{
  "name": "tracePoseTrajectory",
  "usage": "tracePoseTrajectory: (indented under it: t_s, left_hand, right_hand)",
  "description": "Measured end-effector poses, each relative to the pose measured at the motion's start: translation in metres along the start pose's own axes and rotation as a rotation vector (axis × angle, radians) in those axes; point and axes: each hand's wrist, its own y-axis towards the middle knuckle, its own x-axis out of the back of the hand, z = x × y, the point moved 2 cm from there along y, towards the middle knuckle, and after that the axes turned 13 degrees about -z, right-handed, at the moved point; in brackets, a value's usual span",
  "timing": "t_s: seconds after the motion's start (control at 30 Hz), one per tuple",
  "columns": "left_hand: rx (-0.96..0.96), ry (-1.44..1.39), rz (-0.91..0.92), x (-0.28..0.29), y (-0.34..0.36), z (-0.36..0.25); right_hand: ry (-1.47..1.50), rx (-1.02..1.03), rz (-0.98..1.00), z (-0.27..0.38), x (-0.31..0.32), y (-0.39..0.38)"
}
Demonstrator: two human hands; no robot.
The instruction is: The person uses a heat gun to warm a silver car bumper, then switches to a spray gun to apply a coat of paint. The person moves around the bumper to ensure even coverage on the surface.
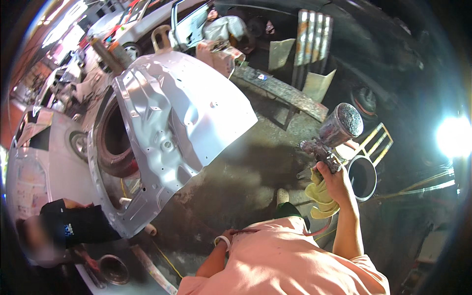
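Observation:
My right hand (336, 183) is raised and closed around the grip of a paint-crusted spray gun (322, 150) with a speckled metal cup (345, 122) on top. A yellow cloth (321, 199) is bunched in the same hand under the gun. The nozzle faces left, toward a large white car body panel (183, 120) that lies tilted, its ribbed inner side up. My left hand (227, 240), with a white band on the wrist, sits low by my waist and grips a thin red hose (258, 230) that runs across my pink shirt toward the gun.
The panel rests over a stacked tyre (114, 143). Another person in a black shirt (73, 225) crouches at lower left near a round tin (113, 269). A dark bucket (364, 177) stands right of the gun. A stained bench (285, 92) and a white car (147, 22) are behind.

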Motion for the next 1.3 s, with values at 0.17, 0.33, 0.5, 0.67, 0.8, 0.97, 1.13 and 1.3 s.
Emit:
tracePoseTrajectory:
  t_s: [0.17,0.33,0.5,0.67,0.8,0.97,1.13,1.3]
  left_hand:
    - [0.516,-0.412,-0.104,-0.016,-0.002,-0.041]
    - [0.268,0.118,-0.065,-0.040,0.008,-0.084]
    - [0.660,-0.214,0.110,-0.070,0.020,-0.111]
    - [0.523,-0.425,0.500,-0.035,-0.008,-0.180]
    - [0.221,0.020,0.335,0.094,-0.020,-0.290]
    - [-0.636,0.022,-0.786,0.228,-0.012,-0.385]
    - [-0.664,0.318,-0.969,0.313,0.014,-0.438]
    - [-0.706,0.436,-0.901,0.334,0.041,-0.442]
  right_hand:
    - [0.053,-0.049,0.115,0.001,0.010,0.082]
    - [0.191,-0.070,0.175,-0.028,-0.003,0.125]
    - [0.201,-0.063,0.300,-0.006,-0.011,0.141]
    - [0.195,-0.044,0.368,0.010,-0.036,0.130]
    - [0.265,-0.082,0.327,0.009,-0.055,0.120]
    - [0.254,-0.098,0.352,0.048,-0.089,0.097]
    - [0.113,-0.022,0.387,0.071,-0.110,0.087]
    - [0.089,0.017,0.332,0.073,-0.119,0.083]
